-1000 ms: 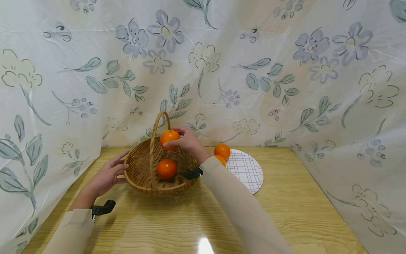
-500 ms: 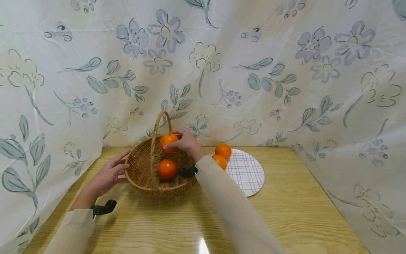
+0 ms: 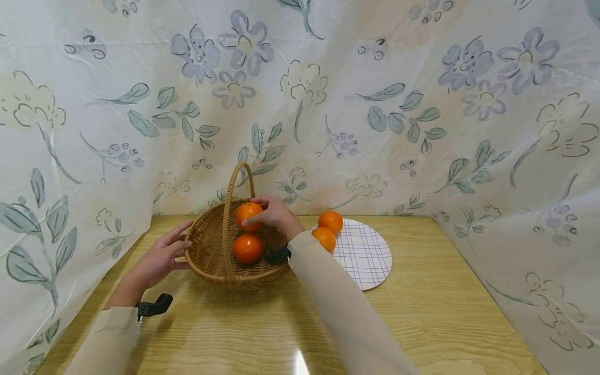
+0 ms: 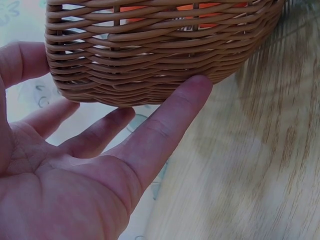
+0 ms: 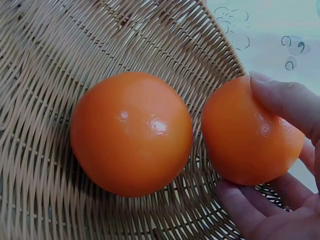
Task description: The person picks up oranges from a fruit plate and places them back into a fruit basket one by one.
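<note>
One orange fruit (image 3: 248, 214) is pinched by the right hand (image 3: 275, 215), thumb opposite fingers, in the wicker basket (image 3: 204, 245) near the back left corner of the worktop (image 3: 450, 302), just beside a second fruit (image 3: 248, 248). The left hand (image 3: 159, 260), fingers spread, touches the basket's left side; two more fruits (image 3: 330, 222) rest on a checked round mat (image 3: 363, 255) by the back edge.

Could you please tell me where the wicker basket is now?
In the head view, the wicker basket stands left of centre on the wooden table, between the left hand and the round checked mat.
</note>
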### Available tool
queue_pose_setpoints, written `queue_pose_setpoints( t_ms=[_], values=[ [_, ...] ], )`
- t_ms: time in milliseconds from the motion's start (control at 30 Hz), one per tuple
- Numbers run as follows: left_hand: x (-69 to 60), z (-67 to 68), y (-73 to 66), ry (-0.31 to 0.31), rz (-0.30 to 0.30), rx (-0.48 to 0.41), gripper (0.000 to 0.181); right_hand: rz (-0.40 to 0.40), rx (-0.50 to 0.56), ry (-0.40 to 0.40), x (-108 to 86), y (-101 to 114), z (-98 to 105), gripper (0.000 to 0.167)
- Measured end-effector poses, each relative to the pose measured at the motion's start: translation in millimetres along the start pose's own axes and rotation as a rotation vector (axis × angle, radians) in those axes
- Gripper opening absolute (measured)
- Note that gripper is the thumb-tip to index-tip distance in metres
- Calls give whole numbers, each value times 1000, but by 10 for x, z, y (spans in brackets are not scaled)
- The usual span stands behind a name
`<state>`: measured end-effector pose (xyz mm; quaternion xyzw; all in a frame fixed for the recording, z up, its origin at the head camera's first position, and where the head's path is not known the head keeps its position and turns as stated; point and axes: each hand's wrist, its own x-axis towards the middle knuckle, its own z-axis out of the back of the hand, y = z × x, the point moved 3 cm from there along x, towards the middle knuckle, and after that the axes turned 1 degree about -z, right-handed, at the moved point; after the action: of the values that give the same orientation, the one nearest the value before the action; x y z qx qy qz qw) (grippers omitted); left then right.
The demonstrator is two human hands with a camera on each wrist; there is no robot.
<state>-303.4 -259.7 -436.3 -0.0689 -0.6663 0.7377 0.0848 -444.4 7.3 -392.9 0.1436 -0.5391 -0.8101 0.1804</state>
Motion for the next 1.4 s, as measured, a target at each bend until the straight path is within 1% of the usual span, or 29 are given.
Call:
queue_pose_setpoints(
  t_ms=[133,233,367,467,533,700,800,933,1067,1167,1233,1333,1400],
  values=[
    [-3,-4,12,-3,2,-8,72,2,-9,12,18,-50,-22,73],
    [-5,-12,24,-6,5,-11,71,-13,5,15,22,-84,-31,74],
    [-9,-24,34,-8,7,-12,72,-34,31,18,-3,-105,-28,77],
    [-9,-27,34,-9,4,-2,72,-35,38,25,-30,-98,-28,78],
    [-5,-25,29,-12,5,7,72,-36,38,23,-42,-91,-30,76],
    [7,-12,27,-18,7,13,71,-65,79,28,-56,-88,-25,69],
    [9,-4,31,-14,4,7,71,-79,95,36,-63,-89,-19,68],
    [8,4,27,-11,4,-4,70,-77,91,54,-68,-70,-8,69],
    [6,12,13,-11,4,0,70,-54,88,90,-95,-10,46,69],
    [10,15,5,-11,-3,4,70,-22,88,107,-143,51,129,69],
    [8,16,6,-13,-1,3,70,-1,107,120,-189,83,193,68],
    [1,11,11,-13,3,1,70,38,127,126,-263,101,312,66],
    [0,9,11,-13,3,2,71,75,121,109,-314,99,409,63]
  ],
)
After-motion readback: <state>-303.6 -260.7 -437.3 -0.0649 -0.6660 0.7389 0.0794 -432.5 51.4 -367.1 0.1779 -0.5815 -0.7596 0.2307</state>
